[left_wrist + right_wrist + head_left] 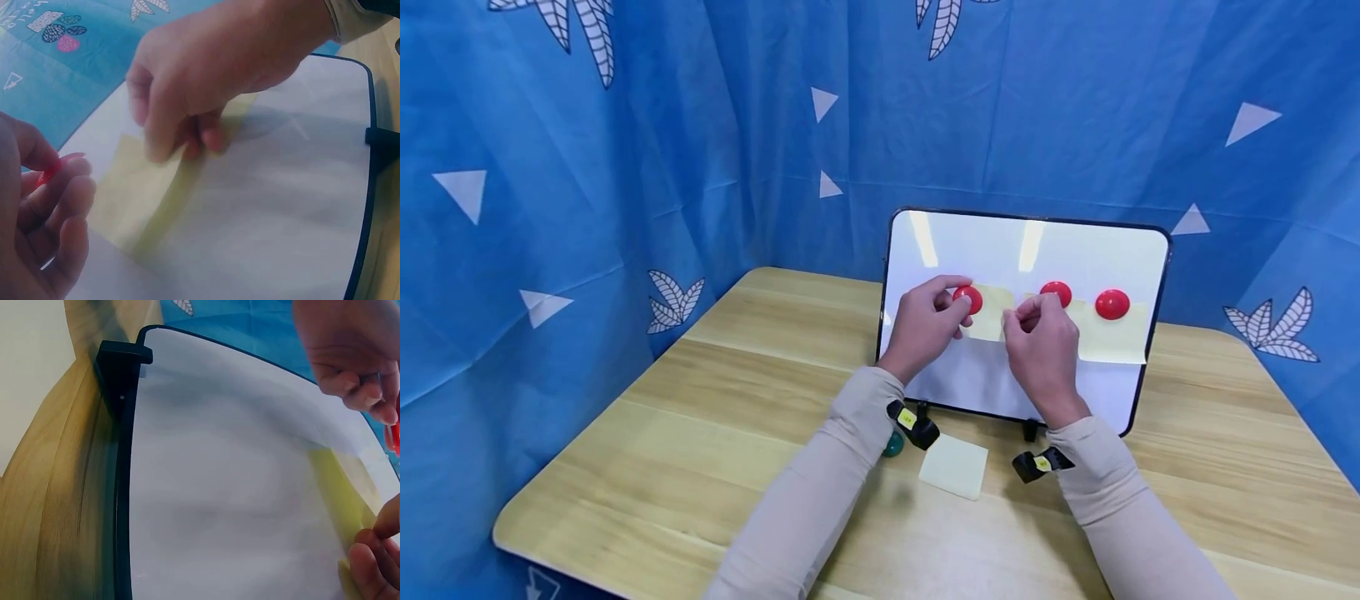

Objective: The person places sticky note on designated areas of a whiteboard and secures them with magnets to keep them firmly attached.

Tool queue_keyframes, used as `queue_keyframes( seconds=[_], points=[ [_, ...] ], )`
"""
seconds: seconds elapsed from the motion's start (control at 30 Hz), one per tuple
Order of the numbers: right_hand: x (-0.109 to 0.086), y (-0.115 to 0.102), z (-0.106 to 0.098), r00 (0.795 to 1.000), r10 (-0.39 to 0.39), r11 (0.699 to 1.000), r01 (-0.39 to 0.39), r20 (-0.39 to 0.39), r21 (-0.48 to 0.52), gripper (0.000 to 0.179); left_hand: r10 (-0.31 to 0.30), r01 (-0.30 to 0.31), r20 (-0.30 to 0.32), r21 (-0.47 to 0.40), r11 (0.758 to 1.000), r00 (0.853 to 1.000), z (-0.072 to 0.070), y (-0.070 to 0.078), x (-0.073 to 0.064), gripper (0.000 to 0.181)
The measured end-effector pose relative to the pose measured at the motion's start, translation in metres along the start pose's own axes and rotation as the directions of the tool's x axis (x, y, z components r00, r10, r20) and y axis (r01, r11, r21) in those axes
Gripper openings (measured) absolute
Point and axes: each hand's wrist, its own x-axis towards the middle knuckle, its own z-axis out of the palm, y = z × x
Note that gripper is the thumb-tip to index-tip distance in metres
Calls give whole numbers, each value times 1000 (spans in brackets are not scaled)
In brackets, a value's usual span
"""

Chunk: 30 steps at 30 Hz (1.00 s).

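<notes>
My left hand (925, 325) pinches a round red magnet (967, 300) in front of the whiteboard (955, 375). Beside it, my right hand (1043, 354) grips the edge of a pale yellow sticky note (991, 312) between thumb and fingers. In the left wrist view this sticky note (134, 190) stands partly off the board's surface. Two more red magnets sit on the board: one (1056, 293) just above my right hand, the other (1112, 304) at the right over another yellow note (1112, 342). My right hand hides part of the notes behind it.
The whiteboard leans upright on black feet (1032, 429) on a wooden table (700, 433). A loose pale note (955, 467) lies before it. Next to my left cuff is a round teal object (893, 444), partly hidden. A blue curtain (1037, 108) hangs behind.
</notes>
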Motion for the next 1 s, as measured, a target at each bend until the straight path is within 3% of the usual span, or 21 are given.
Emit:
queue_keyframes(
  seconds=[0.17,0.5,0.83,1.0],
  points=[
    [0,1,-2,1000,8,1000,-8,8,10,20,-9,9,2,-13,1000,1000,7,-2,3,29],
    [3,4,-3,1000,-4,1000,4,11,21,20,30,-30,16,-3,1000,999,11,2,8,30],
    [4,4,-3,1000,-2,1000,2,1,4,20,-37,30,108,70,997,993,13,4,16,36],
    [4,3,-3,1000,9,1000,-9,-7,-3,19,-42,30,109,108,994,993,15,3,20,37]
  ],
)
